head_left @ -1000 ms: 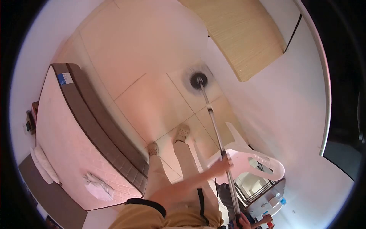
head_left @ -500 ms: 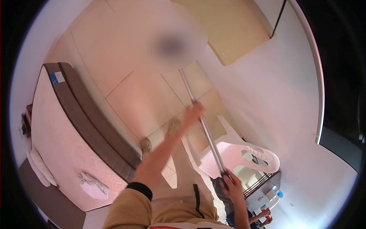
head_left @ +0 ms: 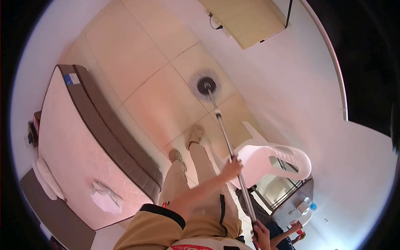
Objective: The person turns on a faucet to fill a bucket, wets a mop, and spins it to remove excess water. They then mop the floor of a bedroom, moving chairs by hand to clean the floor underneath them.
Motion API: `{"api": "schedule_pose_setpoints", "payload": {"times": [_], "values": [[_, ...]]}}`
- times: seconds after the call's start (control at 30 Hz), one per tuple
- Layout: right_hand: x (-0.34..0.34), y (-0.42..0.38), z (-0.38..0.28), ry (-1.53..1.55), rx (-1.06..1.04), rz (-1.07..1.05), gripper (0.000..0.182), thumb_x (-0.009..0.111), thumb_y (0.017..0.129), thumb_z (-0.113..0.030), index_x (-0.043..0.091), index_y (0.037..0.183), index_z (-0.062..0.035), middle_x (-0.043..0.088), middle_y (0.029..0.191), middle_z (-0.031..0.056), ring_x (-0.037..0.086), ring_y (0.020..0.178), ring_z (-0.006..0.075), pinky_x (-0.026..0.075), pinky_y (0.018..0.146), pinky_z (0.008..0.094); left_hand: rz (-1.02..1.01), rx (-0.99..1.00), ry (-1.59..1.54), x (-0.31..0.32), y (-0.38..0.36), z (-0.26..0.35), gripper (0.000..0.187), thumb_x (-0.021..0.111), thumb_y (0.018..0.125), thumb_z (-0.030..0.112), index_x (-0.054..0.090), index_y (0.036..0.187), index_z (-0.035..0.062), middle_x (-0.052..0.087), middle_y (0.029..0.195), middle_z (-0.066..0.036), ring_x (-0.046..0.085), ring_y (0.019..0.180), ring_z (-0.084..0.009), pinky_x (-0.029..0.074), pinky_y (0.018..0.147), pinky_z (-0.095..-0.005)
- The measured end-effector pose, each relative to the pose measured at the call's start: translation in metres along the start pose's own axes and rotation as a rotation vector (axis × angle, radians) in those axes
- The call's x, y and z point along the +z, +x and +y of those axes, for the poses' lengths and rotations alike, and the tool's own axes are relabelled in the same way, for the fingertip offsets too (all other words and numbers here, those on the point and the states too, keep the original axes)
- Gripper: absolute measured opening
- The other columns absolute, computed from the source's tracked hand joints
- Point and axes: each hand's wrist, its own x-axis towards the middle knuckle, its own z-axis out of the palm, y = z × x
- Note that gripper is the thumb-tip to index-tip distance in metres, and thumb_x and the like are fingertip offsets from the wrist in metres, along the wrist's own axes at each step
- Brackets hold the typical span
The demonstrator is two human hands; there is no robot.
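Observation:
A mop [head_left: 227, 135] with a metal pole slants across the view. Its round dark head, ringed by blurred pale strands, rests on the tiled floor ahead of my feet. My left hand [head_left: 231, 168] is wrapped around the middle of the pole. Near the pole's lower end, close to my body, my right hand [head_left: 261, 234] grips it with fingers closed. To the right of the pole stands a white plastic chair [head_left: 254, 164], close to my left hand.
A bed with a pink-white mattress [head_left: 79, 146] and brown side runs along the left. A wood-coloured cabinet [head_left: 246, 21] is on the right wall. Behind the chair, another person's hands [head_left: 296, 227] hold something red by a small table [head_left: 306, 198].
Both my hands and the pole have drawn back toward my body. The mop head, blurred and farther off before, is now nearer and sits to the right.

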Motion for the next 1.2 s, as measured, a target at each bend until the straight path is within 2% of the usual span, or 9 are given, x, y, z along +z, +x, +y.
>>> {"api": "schedule_pose_setpoints", "payload": {"times": [0.23, 0.27, 0.33, 0.57, 0.7, 0.8, 0.87, 1.0, 1.2], "values": [[-0.037, -0.067, 0.029, 0.025, -0.038, 0.141, 0.035, 0.058, 0.089, -0.012, 0.054, 0.123, -0.0021, 0.049, 0.057, 0.0, 0.034, 0.038, 0.0056, 0.026, 0.034, 0.0193, 0.068, -0.068, -0.293, 0.009, -0.054, 0.089, 0.03, 0.071, 0.068, 0.018, 0.062, 0.097, 0.0133, 0.053, 0.109, -0.005, 0.038, 0.122, -0.0285, 0.052, 0.073, -0.047], [-0.024, -0.084, 0.0, -0.168, -0.14, 0.143, 0.02, 0.059, 0.086, -0.013, 0.061, 0.101, 0.0014, 0.049, 0.053, 0.0025, 0.038, 0.037, 0.0093, 0.032, 0.034, 0.0218, 0.087, -0.087, -0.301, 0.008, -0.06, 0.088, 0.03, 0.071, 0.068, 0.018, 0.062, 0.097, 0.0133, 0.053, 0.109, -0.005, 0.038, 0.122, -0.0285, 0.052, 0.073, -0.047], [-0.049, -0.076, -0.001, -0.353, -0.118, 0.015, 0.045, 0.062, 0.087, -0.017, 0.05, 0.129, -0.0059, 0.057, 0.061, 0.0041, 0.043, 0.039, 0.0072, 0.03, 0.031, 0.0216, 0.215, -0.164, -0.337, 0.004, -0.072, 0.084, 0.028, 0.07, 0.068, 0.017, 0.062, 0.094, 0.0139, 0.053, 0.107, -0.004, 0.038, 0.12, -0.0276, 0.052, 0.069, -0.0477], [-0.015, -0.086, -0.04, -0.667, -0.138, -0.061, 0.048, 0.067, 0.085, -0.022, 0.052, 0.129, -0.0103, 0.052, 0.058, 0.0, 0.045, 0.045, 0.0064, 0.034, 0.038, 0.0217, 0.509, -0.393, -0.397, 0.029, -0.145, 0.057, 0.028, 0.067, 0.065, 0.012, 0.06, 0.093, 0.0126, 0.054, 0.102, -0.006, 0.041, 0.118, -0.0302, 0.053, 0.07, -0.0471], [-0.001, -0.082, -0.038, -0.919, -0.301, -0.154, 0.048, 0.067, 0.085, -0.028, 0.053, 0.129, -0.014, 0.054, 0.06, 0.0006, 0.047, 0.048, 0.0065, 0.038, 0.043, 0.0224, 0.682, -0.479, -0.415, 0.047, -0.187, 0.052, 0.028, 0.07, 0.06, 0.006, 0.059, 0.085, 0.0128, 0.055, 0.098, -0.009, 0.044, 0.113, -0.0334, 0.047, 0.087, -0.0431], [-0.013, -0.067, -0.037, -1.079, -0.39, -0.16, 0.045, 0.066, 0.084, -0.03, 0.056, 0.126, -0.0149, 0.06, 0.065, 0.0032, 0.05, 0.052, 0.0078, 0.043, 0.05, 0.0252, 0.777, -0.533, -0.326, 0.069, -0.187, 0.057, 0.026, 0.068, 0.061, 0.007, 0.058, 0.085, 0.0127, 0.053, 0.099, -0.006, 0.042, 0.116, -0.0313, 0.053, 0.07, -0.0425], [-0.036, -0.059, -0.021, -1.202, -0.849, -0.093, 0.042, 0.066, 0.084, -0.027, 0.057, 0.124, -0.0137, 0.064, 0.07, 0.0051, 0.052, 0.053, 0.009, 0.044, 0.052, 0.0269, 0.722, -0.526, -0.326, 0.081, -0.173, 0.07, 0.026, 0.067, 0.061, 0.005, 0.057, 0.084, 0.013, 0.053, 0.099, -0.006, 0.042, 0.115, -0.0315, 0.053, 0.07, -0.0425], [-0.08, -0.074, -0.017, -0.777, -0.598, -0.075, 0.04, 0.065, 0.084, -0.017, 0.058, 0.121, -0.0056, 0.066, 0.072, 0.0076, 0.059, 0.06, 0.0091, 0.046, 0.052, 0.0257, 0.816, -0.403, -0.402, 0.078, -0.125, 0.096, 0.027, 0.065, 0.061, 0.0, 0.057, 0.084, 0.0124, 0.052, 0.097, -0.007, 0.044, 0.111, -0.031, 0.052, 0.072, -0.0428], [-0.074, -0.103, -0.009, -0.248, -1.241, -0.258, 0.032, 0.063, 0.082, 0.001, 0.058, 0.114, -0.0044, 0.045, 0.136, 0.0127, 0.059, 0.101, 0.0173, 0.054, 0.074, 0.0269, 0.805, -0.229, -0.59, 0.02, -0.119, 0.087, 0.025, 0.066, 0.066, -0.001, 0.06, 0.089, 0.0079, 0.054, 0.09, -0.01, 0.055, 0.089, -0.0285, 0.047, 0.073, -0.0337]]}}
